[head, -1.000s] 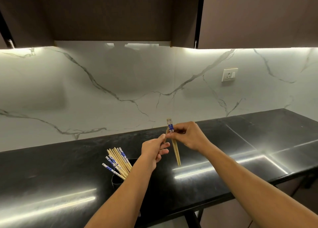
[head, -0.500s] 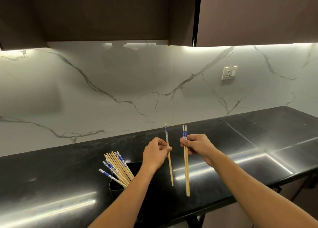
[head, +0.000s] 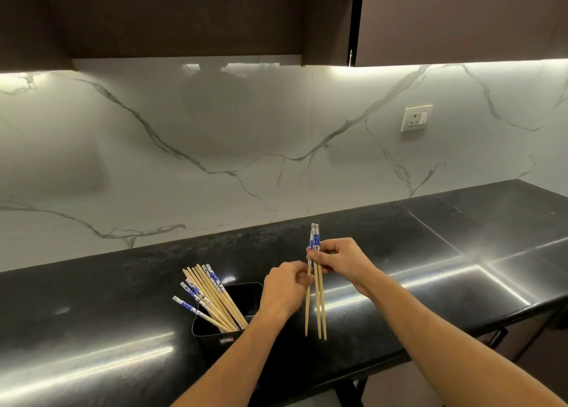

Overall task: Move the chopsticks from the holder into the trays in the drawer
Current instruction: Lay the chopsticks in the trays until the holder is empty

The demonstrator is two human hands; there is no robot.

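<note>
A black holder [head: 215, 334] stands on the dark counter and several bamboo chopsticks with blue-and-white tops [head: 212, 299] lean out of it to the left. Above the counter, my right hand [head: 341, 260] pinches two upright chopsticks [head: 319, 308] near their patterned tops. My left hand [head: 284, 286] pinches a third chopstick [head: 307, 308] pressed right beside those two, so the three hang together, tips down. No drawer or tray is in view.
The glossy black counter [head: 430, 253] runs to the right along a white marble backsplash with a wall socket [head: 416, 118]. Dark cabinets hang overhead. The counter's front edge [head: 399, 357] lies just below my forearms.
Half a second ago my hands were apart, the left with one chopstick, the right with two. Now they have come together, so the single chopstick sits against the pair.
</note>
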